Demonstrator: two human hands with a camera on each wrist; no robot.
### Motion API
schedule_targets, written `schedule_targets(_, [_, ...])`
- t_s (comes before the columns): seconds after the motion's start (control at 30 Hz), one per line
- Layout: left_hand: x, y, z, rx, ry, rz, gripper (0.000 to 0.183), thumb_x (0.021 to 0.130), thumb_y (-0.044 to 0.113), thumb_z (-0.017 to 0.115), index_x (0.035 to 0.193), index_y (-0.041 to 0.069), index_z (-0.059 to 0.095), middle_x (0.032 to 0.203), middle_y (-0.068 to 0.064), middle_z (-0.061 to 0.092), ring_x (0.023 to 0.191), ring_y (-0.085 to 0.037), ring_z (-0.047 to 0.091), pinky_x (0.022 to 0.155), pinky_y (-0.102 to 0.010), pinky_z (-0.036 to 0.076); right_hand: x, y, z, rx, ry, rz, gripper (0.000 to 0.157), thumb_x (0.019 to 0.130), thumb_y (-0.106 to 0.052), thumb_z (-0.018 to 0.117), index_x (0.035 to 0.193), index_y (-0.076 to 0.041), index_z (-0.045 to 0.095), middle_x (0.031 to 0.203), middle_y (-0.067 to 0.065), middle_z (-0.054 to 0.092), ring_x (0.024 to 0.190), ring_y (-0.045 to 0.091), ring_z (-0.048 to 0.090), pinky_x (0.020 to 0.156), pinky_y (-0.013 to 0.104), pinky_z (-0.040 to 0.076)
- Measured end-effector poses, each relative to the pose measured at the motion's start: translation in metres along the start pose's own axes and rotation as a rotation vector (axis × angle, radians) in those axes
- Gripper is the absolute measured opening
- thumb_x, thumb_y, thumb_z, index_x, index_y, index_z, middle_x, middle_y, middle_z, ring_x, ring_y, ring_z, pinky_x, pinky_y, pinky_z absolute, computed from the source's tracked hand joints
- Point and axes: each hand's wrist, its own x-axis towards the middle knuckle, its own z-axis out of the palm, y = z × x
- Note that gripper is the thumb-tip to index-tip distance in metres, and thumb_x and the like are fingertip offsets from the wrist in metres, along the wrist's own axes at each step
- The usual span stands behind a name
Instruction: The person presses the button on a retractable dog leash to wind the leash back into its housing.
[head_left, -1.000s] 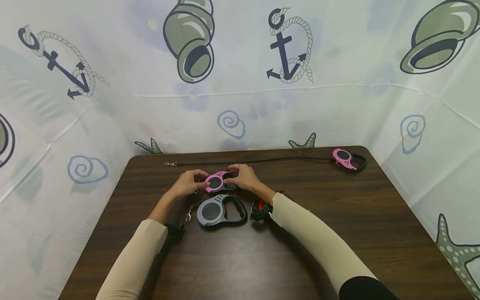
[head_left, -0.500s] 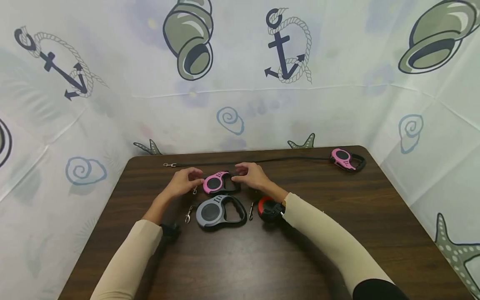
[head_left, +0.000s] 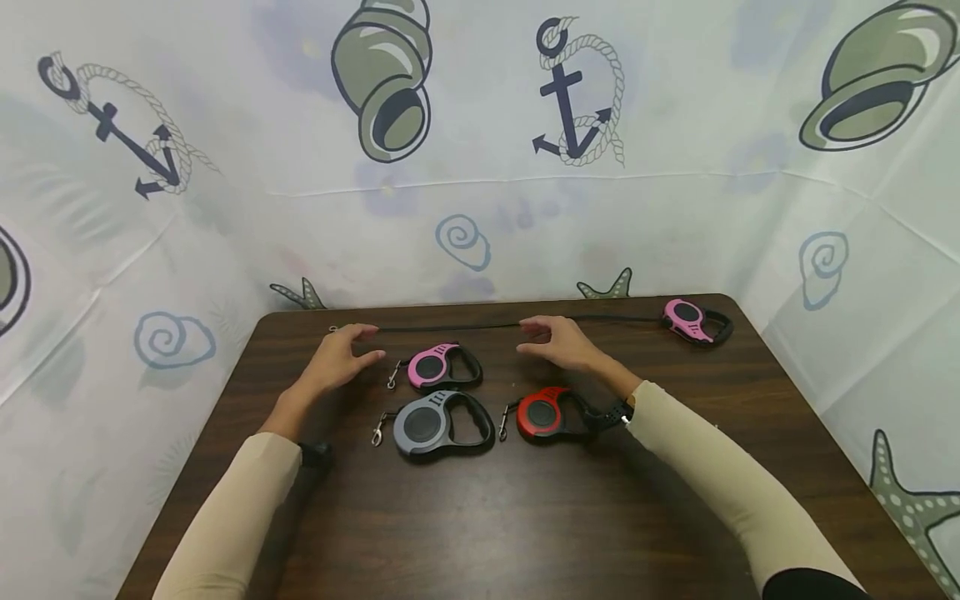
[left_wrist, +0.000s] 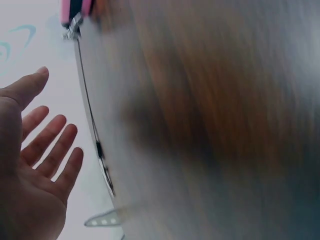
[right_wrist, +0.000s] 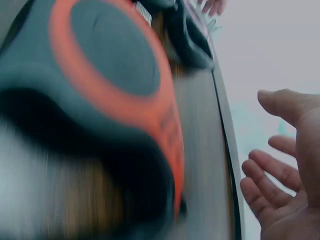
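Both hands are off the objects, fingers loosely spread. My left hand point(head_left: 335, 360) is left of a pink retractable dog leash point(head_left: 425, 368), apart from its metal clip. In the left wrist view the fingers point(left_wrist: 50, 145) hold nothing. Right of the pink leash and beyond a red retractable leash point(head_left: 542, 414) hovers my right hand point(head_left: 562, 346). The right wrist view has the blurred red leash point(right_wrist: 120, 105) close to the camera, and the hand's fingers point(right_wrist: 272, 172) are apart from it. A grey retractable leash point(head_left: 420, 423) lies just in front of the pink one.
A second pink leash point(head_left: 684, 317) lies at the back right corner. Its black cord point(head_left: 450, 327) stretches left along the back edge of the wooden table point(head_left: 465, 533), ending in a metal clip. A printed cloth point(head_left: 510, 225) hangs behind.
Both hands have let go of the middle pink leash and moved apart, the left one leftward, the right one rightward. The red leash, hidden behind the right wrist before, now shows.
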Motion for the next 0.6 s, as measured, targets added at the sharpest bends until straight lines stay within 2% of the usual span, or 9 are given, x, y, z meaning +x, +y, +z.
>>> schedule_targets(0.13, [-0.002, -0.011, -0.008, 0.038, 0.008, -0.022, 0.057, 0.098, 0.026, 0.079, 0.145, -0.001, 0.059, 0.144, -0.027, 0.059, 0.133, -0.047, 0.056, 0.113, -0.065, 0.039, -0.010, 0.013, -0.020, -0.153, -0.025, -0.090, 0.058, 0.096, -0.024, 0.081, 0.144, 0.001, 0.061, 0.141, 0.024, 0.065, 0.130, 0.044, 0.062, 0.107, 0.059, 0.050])
schedule_targets(0.23, [-0.002, -0.015, -0.011, 0.045, 0.009, -0.026, 0.058, 0.098, 0.027, 0.079, 0.145, -0.001, 0.059, 0.148, -0.028, 0.056, 0.135, -0.049, 0.054, 0.112, -0.066, 0.041, -0.018, 0.021, -0.034, -0.219, -0.039, -0.139, 0.059, 0.095, -0.025, 0.082, 0.143, 0.002, 0.062, 0.141, 0.024, 0.065, 0.130, 0.044, 0.061, 0.108, 0.060, 0.049])
schedule_targets(0.6, [0.003, -0.025, -0.014, 0.058, -0.009, -0.014, 0.063, 0.098, 0.026, 0.079, 0.148, -0.003, 0.055, 0.151, -0.029, 0.052, 0.137, -0.050, 0.051, 0.113, -0.066, 0.040, -0.047, 0.043, -0.076, -0.297, -0.053, -0.162, 0.063, 0.090, -0.025, 0.087, 0.143, 0.000, 0.063, 0.140, 0.022, 0.066, 0.130, 0.043, 0.062, 0.107, 0.061, 0.049])
